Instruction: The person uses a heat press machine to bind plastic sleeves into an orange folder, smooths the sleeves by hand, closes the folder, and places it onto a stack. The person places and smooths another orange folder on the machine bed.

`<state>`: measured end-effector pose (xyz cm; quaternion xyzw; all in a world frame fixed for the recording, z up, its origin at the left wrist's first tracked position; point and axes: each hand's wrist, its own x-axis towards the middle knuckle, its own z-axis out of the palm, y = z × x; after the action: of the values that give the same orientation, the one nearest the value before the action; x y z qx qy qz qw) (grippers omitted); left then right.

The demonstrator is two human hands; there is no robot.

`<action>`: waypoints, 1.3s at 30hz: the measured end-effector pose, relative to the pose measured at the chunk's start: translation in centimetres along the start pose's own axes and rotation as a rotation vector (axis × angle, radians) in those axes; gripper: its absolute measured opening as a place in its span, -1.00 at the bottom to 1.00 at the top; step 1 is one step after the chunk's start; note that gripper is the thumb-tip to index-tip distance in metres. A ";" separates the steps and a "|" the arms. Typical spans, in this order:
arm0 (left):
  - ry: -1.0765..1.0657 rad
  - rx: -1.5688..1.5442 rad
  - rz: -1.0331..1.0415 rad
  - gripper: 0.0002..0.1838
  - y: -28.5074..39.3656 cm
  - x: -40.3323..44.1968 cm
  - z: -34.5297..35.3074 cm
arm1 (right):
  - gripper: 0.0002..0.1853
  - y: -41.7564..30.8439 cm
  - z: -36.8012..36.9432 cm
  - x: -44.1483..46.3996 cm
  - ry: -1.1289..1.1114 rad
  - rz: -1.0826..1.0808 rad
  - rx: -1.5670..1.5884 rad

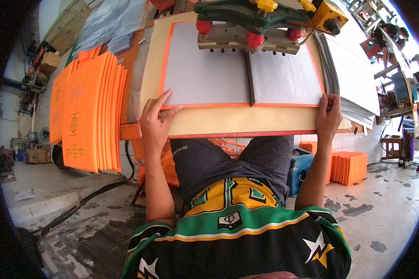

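An orange-edged plastic cover [246,105] lies on a cream board [228,120], with whitish translucent sheets [205,69] over most of it. A dark narrow strip [249,79] runs between the two sheets. At the cover's near left corner, my left hand [156,121] rests with thumb and forefinger spread, touching the edge. My right hand [329,114] is closed at the near right corner, its fingers pinching the orange edge. Above the far part stands a press head [249,39] with a green arm and red knobs; it hides the cover's far side.
Folded orange covers [91,111] hang in a thick bundle at the left table edge. Clear plastic sheets [109,25] lie behind them. A yellow control box [329,18] sits on the press. White sheets [358,69] are stacked at right. More orange stacks [349,168] stand on the floor.
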<state>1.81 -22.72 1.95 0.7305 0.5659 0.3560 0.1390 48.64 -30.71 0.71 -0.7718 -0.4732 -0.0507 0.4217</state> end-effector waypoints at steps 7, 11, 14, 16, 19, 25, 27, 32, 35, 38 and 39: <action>0.018 -0.037 0.042 -0.44 -0.3 0.0 0.0 | -0.75 0.4 0.1 0.0 0.006 0.008 0.026; 0.023 -0.071 0.016 -0.44 -0.2 0.1 0.2 | -0.74 0.8 0.4 0.1 0.019 -0.015 0.008; 0.004 -0.033 -0.001 -0.44 0.0 0.1 0.0 | -0.73 1.1 0.4 0.1 0.030 -0.040 -0.002; 0.007 -0.031 0.006 -0.44 0.1 0.1 -0.1 | -0.73 0.7 0.4 0.1 0.037 -0.054 0.000; 0.017 -0.043 0.028 -0.44 -0.2 0.1 0.0 | -0.77 -0.1 0.2 0.0 0.020 -0.017 0.017; 0.000 -0.040 0.023 -0.46 -0.1 0.0 -0.1 | -0.77 -0.2 0.1 0.0 0.012 -0.010 0.066; -0.006 -0.040 0.020 -0.46 -0.2 0.1 -0.1 | -0.77 0.2 0.2 0.1 0.029 -0.032 0.032; 0.032 -0.045 0.064 -0.43 -0.9 0.0 0.4 | -0.77 0.2 0.1 0.0 0.026 -0.050 0.055; 0.035 -0.039 0.080 -0.39 -1.0 0.1 0.4 | -0.77 0.2 0.2 0.0 0.026 -0.045 0.039; -0.011 -0.123 0.048 -0.38 -0.6 0.3 -0.2 | -0.77 0.2 0.2 0.0 0.028 -0.046 0.030; -0.010 -0.123 0.047 -0.38 -0.6 0.3 -0.2 | -0.77 0.2 0.2 0.0 0.028 -0.043 0.030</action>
<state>1.24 -22.31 1.83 0.7357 0.5248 0.3895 0.1781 48.74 -30.55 0.43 -0.7543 -0.4844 -0.0636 0.4386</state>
